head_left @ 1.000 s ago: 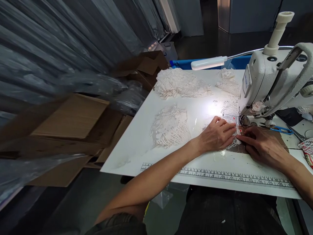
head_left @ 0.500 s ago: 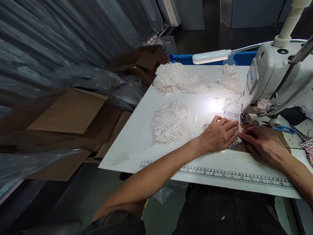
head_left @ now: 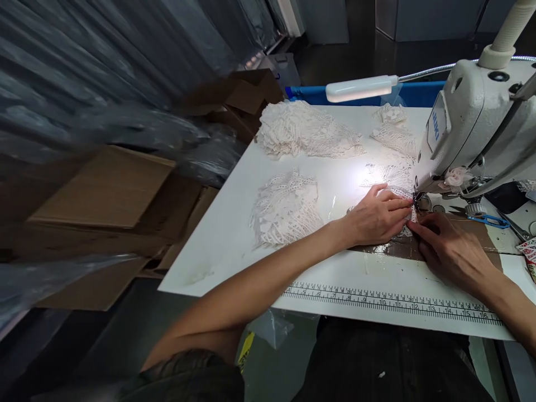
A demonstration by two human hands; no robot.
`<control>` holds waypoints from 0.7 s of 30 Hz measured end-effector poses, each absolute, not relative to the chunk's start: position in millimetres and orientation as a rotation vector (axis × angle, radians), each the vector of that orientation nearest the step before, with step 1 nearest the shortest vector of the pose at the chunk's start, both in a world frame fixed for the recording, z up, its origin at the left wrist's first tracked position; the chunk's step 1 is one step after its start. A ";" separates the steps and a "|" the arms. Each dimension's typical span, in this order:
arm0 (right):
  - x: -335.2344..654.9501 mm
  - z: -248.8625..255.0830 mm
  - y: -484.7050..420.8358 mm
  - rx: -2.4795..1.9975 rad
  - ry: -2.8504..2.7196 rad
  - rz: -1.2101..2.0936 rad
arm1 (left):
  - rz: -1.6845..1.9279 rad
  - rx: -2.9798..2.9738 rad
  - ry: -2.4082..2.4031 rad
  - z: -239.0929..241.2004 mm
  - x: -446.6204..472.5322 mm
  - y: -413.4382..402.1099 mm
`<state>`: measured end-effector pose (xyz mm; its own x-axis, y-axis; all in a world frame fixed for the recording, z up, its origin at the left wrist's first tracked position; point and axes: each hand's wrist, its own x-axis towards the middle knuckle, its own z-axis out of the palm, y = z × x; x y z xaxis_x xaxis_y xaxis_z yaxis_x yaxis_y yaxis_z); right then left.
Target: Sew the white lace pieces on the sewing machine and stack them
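Note:
My left hand [head_left: 377, 216] lies flat, fingers together, pressing a small white lace piece [head_left: 401, 192] onto the table right at the needle of the white sewing machine [head_left: 473, 128]. My right hand [head_left: 450, 250] rests beside it on the brown taped patch [head_left: 397, 248], its fingertips pinching the near edge of the same lace under the presser foot [head_left: 417, 202]. Most of the lace piece is hidden beneath my fingers.
Lace piles lie on the white table [head_left: 234, 234]: one at the middle left [head_left: 285, 209], a bigger one at the back [head_left: 305, 131], smaller bits by the machine [head_left: 393, 134]. A lamp [head_left: 362, 88] lights the spot. Blue-handled snips [head_left: 486, 219] lie to the right. Cardboard boxes [head_left: 104, 195] stand left of the table. A printed ruler [head_left: 389, 301] runs along the front edge.
Both hands have slid the lace a little farther away, up to the needle. The camera has shifted slightly rightward and closer.

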<state>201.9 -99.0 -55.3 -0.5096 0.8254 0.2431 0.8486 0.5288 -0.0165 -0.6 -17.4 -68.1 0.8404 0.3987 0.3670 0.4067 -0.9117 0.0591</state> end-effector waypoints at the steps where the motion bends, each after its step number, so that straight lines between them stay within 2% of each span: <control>1: 201.3 -55.0 -98.9 -1.423 -2.543 -0.147 | -0.613 -2.991 -0.664 -69.2 -0.7 -18.2; 21: 207.8 -59.3 -96.9 -1.385 -2.462 -0.075 | -0.695 -2.962 -0.674 -73.6 0.5 -23.5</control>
